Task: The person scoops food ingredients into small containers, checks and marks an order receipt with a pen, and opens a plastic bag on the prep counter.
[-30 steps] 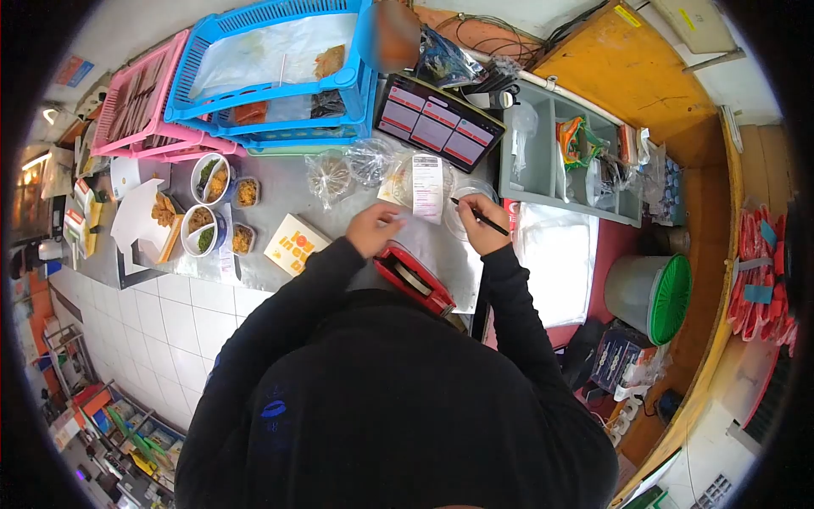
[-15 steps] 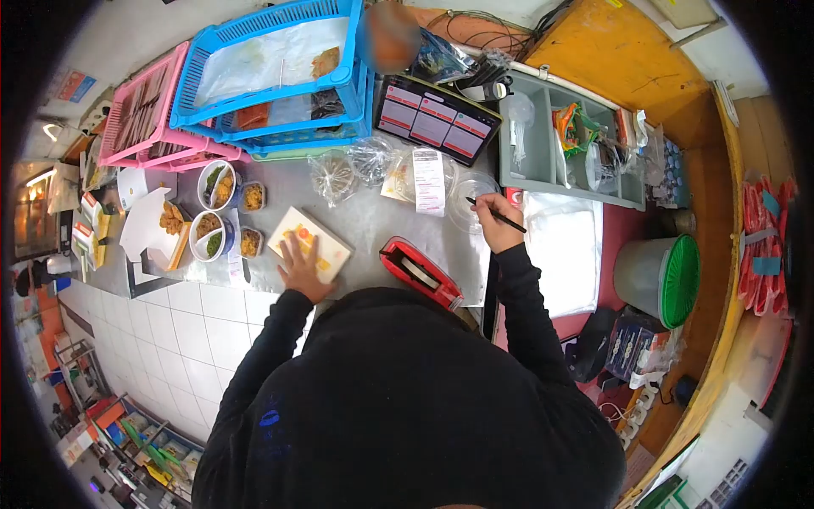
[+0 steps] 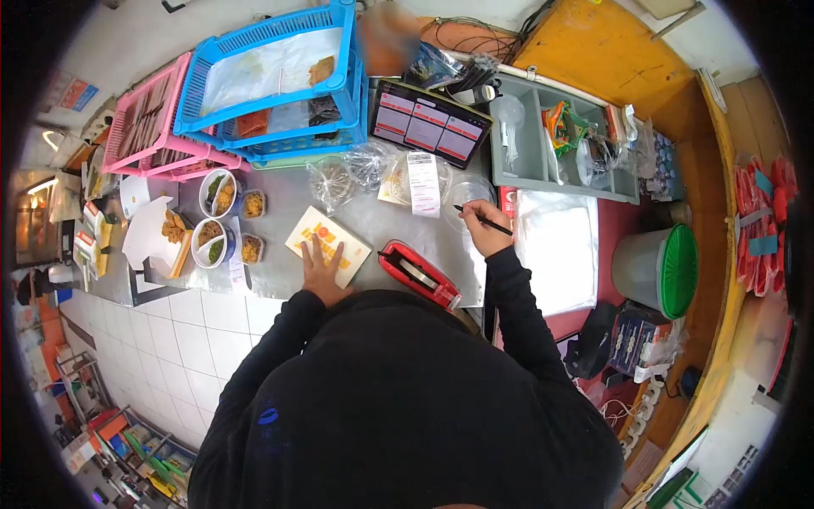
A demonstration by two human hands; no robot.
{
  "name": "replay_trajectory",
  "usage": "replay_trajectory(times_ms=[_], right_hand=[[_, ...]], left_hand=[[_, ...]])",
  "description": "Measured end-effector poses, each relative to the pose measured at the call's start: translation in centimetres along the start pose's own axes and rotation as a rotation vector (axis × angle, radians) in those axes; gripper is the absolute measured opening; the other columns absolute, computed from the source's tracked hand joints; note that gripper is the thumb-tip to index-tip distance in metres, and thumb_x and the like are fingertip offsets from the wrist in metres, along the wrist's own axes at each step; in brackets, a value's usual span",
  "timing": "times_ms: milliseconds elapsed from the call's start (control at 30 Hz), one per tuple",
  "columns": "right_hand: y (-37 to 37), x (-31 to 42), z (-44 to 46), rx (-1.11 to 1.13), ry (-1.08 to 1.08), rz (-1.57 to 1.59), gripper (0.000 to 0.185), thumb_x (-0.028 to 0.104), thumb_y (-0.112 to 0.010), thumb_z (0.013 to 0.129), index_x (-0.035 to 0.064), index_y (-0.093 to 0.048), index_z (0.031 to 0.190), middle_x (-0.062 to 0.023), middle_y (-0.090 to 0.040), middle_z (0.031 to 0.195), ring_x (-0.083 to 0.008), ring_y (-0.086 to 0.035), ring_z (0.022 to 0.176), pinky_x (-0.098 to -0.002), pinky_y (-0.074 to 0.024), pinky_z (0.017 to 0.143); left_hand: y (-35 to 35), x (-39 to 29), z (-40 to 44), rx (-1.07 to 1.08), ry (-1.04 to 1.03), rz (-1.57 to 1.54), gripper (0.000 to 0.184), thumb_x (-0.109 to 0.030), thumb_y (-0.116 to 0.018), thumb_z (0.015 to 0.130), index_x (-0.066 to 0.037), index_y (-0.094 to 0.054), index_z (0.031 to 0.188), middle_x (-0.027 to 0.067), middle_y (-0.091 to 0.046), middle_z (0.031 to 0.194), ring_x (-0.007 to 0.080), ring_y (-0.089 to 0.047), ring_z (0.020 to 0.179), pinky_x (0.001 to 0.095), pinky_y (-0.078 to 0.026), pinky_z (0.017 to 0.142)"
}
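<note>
My left hand (image 3: 321, 271) lies with spread fingers on a flat cream box (image 3: 349, 270) printed in yellow and orange. A slim black pen (image 3: 494, 225) is pinched in my right hand (image 3: 486, 237), its tip pointing left over the metal counter. Close to that tip stands a clear round plastic container (image 3: 459, 193). Between my hands and near the counter's front edge sits a red tape dispenser (image 3: 420, 274). A printed receipt (image 3: 423, 182) rests on wrapped items behind it.
Left of the box are round bowls of food (image 3: 209, 243), small clear tubs (image 3: 253, 248) and an opened white carton (image 3: 151, 233). Blue crates (image 3: 263, 136), a pink crate (image 3: 153, 119), a tablet (image 3: 431, 123) and a grey divided tray (image 3: 530, 127) line the back. White sheets (image 3: 555, 254) lie at right.
My left hand and the cream box have shifted right, toward the tape dispenser. My right hand has moved slightly left with the pen still in it.
</note>
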State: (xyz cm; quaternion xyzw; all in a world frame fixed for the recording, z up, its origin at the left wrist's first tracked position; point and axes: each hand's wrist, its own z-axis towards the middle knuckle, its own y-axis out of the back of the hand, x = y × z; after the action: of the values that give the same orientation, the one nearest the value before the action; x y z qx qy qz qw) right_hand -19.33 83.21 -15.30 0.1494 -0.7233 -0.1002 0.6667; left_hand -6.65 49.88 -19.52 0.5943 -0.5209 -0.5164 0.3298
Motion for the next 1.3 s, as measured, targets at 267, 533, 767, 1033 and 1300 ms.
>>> replay_trajectory(times_ms=[267,533,767,1033,1300], right_hand=[[-2.0,-0.4,0.4,0.107,0.019,0.055,0.016,0.015,-0.060,0.080,0.0017,-0.061,0.088,-0.0054,-0.064,0.074,-0.0100,-0.060,0.070,-0.0241,-0.0455,0.063],[-3.2,1.3,1.6,0.087,0.151,-0.097,0.015,0.014,-0.061,0.077,0.0013,-0.061,0.084,-0.0101,-0.064,0.071,-0.0148,-0.061,0.064,-0.0263,-0.0470,0.060],[-3.3,1.6,2.2,0.066,0.199,-0.137,0.014,0.014,-0.061,0.076,0.0010,-0.061,0.082,-0.0126,-0.064,0.071,-0.0197,-0.063,0.063,-0.0278,-0.0480,0.060],[-3.0,1.7,2.3,0.070,0.161,-0.151,0.015,0.015,-0.061,0.076,0.0004,-0.061,0.082,-0.0132,-0.064,0.070,-0.0200,-0.063,0.064,-0.0282,-0.0478,0.060],[-2.0,1.6,0.8,0.106,0.066,-0.089,0.014,0.013,-0.061,0.077,0.0003,-0.060,0.082,-0.0074,-0.061,0.067,-0.0108,-0.057,0.060,-0.0245,-0.0455,0.058]], left_hand=[[3.9,-4.1,5.4,-0.387,-0.190,-0.562,0.046,-0.027,-0.063,0.079,-0.004,-0.050,0.117,0.0182,-0.046,0.122,0.0334,-0.041,0.115,0.0415,-0.034,0.092],[3.7,-8.2,11.6,0.307,-0.087,-1.130,0.031,-0.024,-0.062,0.084,-0.006,-0.056,0.108,-0.0024,-0.055,0.084,0.0036,-0.048,0.066,0.0200,-0.041,0.060],[2.8,-9.0,11.9,0.382,-0.127,-1.098,0.035,-0.025,-0.066,0.080,-0.008,-0.057,0.110,0.0034,-0.058,0.097,0.0102,-0.053,0.084,0.0229,-0.041,0.073],[1.6,-8.9,12.0,0.362,-0.208,-1.089,0.040,-0.021,-0.067,0.079,-0.002,-0.055,0.113,0.0092,-0.056,0.111,0.0158,-0.050,0.105,0.0283,-0.037,0.092],[1.0,-8.7,11.7,0.438,-0.174,-1.101,0.040,-0.014,-0.067,0.080,0.001,-0.053,0.115,0.0098,-0.054,0.113,0.0155,-0.053,0.103,0.0273,-0.044,0.089]])
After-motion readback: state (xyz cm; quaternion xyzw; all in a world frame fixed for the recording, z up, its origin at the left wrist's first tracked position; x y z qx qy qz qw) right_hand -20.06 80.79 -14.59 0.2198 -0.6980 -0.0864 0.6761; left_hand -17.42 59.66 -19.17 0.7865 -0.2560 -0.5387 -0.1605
